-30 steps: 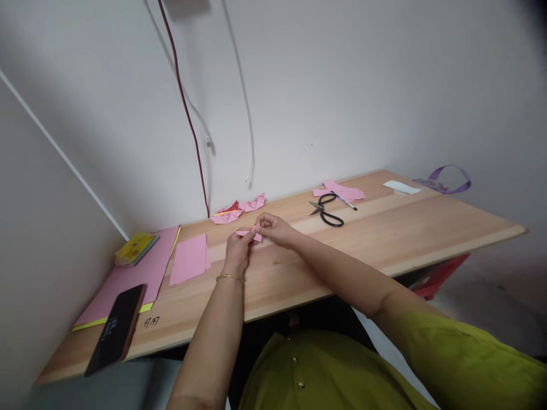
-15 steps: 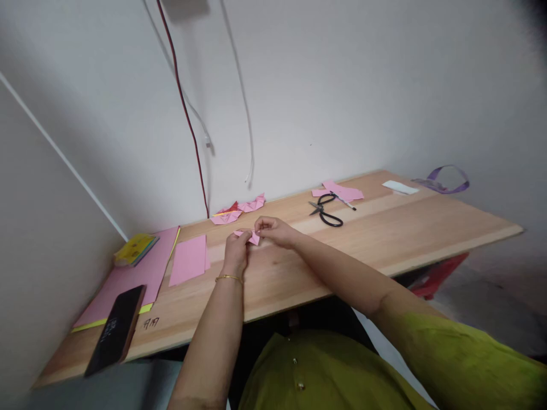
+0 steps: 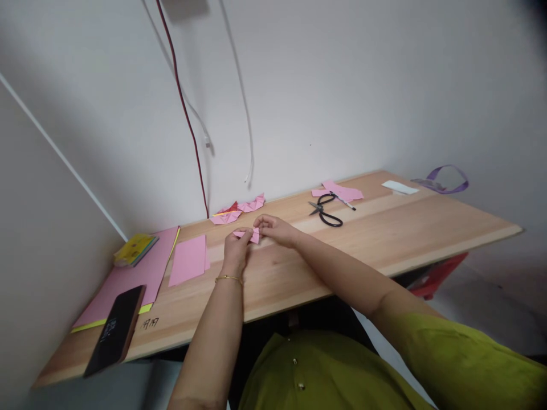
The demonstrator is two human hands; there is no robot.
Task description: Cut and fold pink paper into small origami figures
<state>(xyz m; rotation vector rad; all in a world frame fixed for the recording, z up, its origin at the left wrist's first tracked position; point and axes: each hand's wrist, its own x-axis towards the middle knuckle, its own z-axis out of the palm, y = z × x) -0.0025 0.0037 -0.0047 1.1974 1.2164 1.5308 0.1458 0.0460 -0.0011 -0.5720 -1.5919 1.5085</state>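
Both hands meet over the middle of a wooden table [image 3: 384, 239] on a small folded pink paper piece [image 3: 249, 234]. My left hand [image 3: 234, 249], with a gold bangle at the wrist, pinches its left end. My right hand [image 3: 276, 229] pinches its right end, fingers closed. The piece is held just above the tabletop. A pink paper sheet [image 3: 188, 259] lies flat a little to the left of my left hand.
Folded pink paper shapes [image 3: 239, 209] lie by the wall. Black scissors [image 3: 327, 209], a pen and pink scraps [image 3: 339, 191] sit right of centre. A phone [image 3: 115, 330], large pink sheets [image 3: 128, 279] and a yellow pad [image 3: 134, 247] are left. A purple ribbon [image 3: 447, 179] lies far right.
The hands have stayed in place on the pink piece; the fingers have shifted slightly and the piece has turned a little between them.
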